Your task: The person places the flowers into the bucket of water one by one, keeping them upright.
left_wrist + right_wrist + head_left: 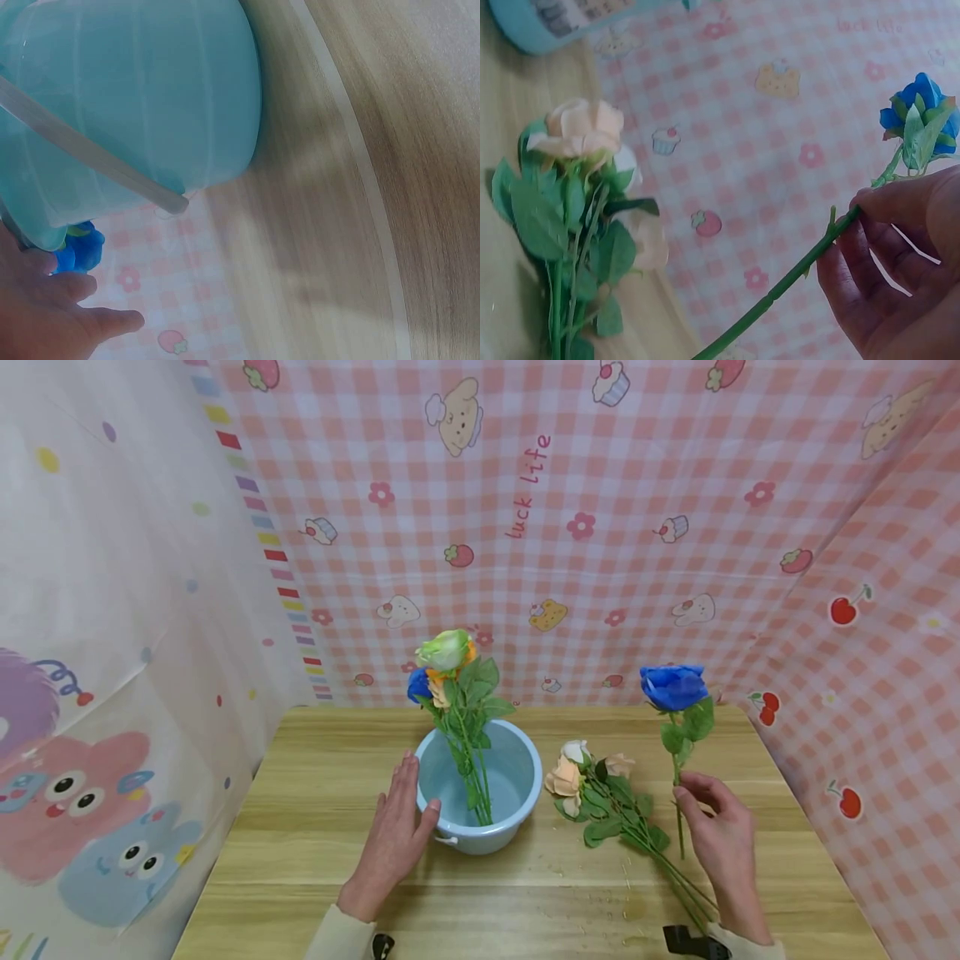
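A light blue bucket [480, 839] stands on the table with several flowers inside, among them a green-white rose [445, 649] and a smaller blue one [419, 685]. My left hand [397, 827] rests against the bucket's left side, its fingers fairly straight and the thumb at the rim. In the left wrist view the bucket's wall [142, 97] and pale handle [90, 154] show. Between thumb and fingers, my right hand [720, 827] pinches the green stem [780, 285] of a blue rose [673, 687], held upright with its bloom on top.
Right of the bucket, several peach and white roses [566, 777] lie on the wooden table [300, 860], their stems pointing toward the right forearm. Water drops dot the tabletop near those stems. A pink checked cloth [525, 577] hangs behind the table.
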A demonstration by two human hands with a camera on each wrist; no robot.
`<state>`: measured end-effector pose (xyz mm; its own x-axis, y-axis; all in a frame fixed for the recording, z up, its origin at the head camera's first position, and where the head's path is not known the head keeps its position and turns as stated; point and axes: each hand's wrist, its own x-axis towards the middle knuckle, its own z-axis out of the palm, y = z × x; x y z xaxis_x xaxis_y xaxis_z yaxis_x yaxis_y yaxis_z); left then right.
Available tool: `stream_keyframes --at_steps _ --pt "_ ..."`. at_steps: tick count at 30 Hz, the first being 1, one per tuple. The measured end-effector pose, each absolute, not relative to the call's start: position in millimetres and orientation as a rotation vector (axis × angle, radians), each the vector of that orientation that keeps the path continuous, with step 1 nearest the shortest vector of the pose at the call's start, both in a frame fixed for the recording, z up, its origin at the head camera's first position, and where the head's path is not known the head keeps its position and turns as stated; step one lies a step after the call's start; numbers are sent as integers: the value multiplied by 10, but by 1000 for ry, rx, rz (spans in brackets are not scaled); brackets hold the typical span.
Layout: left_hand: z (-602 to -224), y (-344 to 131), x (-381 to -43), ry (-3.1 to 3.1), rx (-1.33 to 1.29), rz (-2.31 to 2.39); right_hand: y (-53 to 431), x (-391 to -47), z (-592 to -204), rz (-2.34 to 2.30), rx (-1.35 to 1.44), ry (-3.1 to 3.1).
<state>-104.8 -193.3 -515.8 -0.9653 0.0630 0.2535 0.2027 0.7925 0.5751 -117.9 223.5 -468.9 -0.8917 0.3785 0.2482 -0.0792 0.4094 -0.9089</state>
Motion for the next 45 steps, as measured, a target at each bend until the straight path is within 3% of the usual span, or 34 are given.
stream_keyframes --at_steps 45 --pt "-5157 -1929 -1044 -2776 -187 -931 1261 -1222 -4203 1821 115 -2020"
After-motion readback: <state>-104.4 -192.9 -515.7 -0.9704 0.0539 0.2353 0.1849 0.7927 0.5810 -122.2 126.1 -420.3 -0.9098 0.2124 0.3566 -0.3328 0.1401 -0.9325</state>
